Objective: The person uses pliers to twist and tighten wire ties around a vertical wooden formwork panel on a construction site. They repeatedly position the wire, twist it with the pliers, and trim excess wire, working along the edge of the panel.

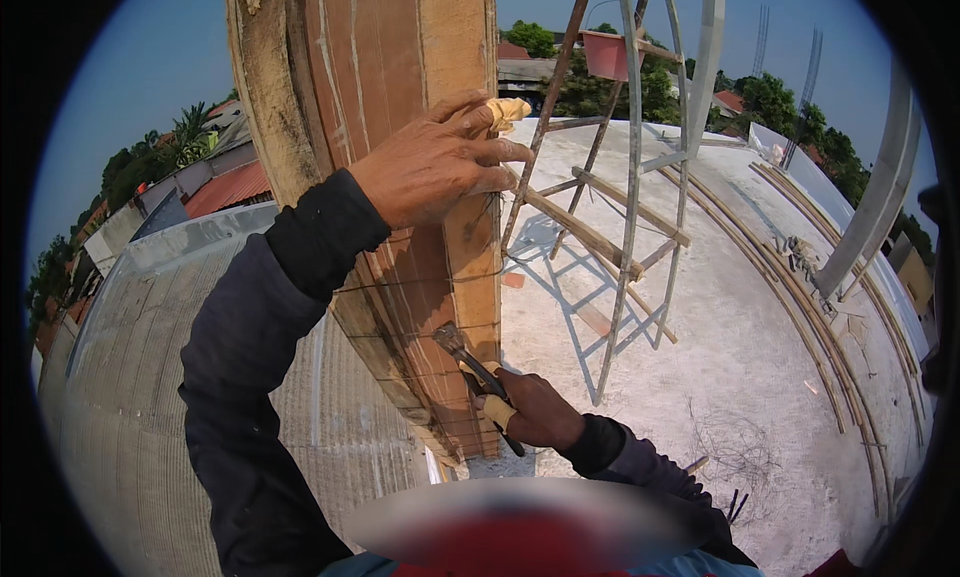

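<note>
A tall column form of brown panel and rough timber [375, 87] stands upright before me, with thin dark wires round it. My left hand [445, 162] lies against its upper right edge, fingers stretched out and apart. A crumpled pale-yellow piece [508, 113] shows at its upper fingers; whether it is a wrapping or something loose I cannot tell. Lower down, my right hand [535, 412] is closed round the handles of dark metal pincers [480, 370]. Their head touches or nearly touches the panel beside a wire. Pale-yellow wrapping covers part of the right fingers.
Right of the column stands a metal and wood trestle [630, 207] with a pink bucket [606, 55]. Long bamboo poles [790, 287] and tangled wire [735, 452] lie on the pale concrete roof. A corrugated roof [200, 377] slopes at left; a grey post [870, 197] leans at right.
</note>
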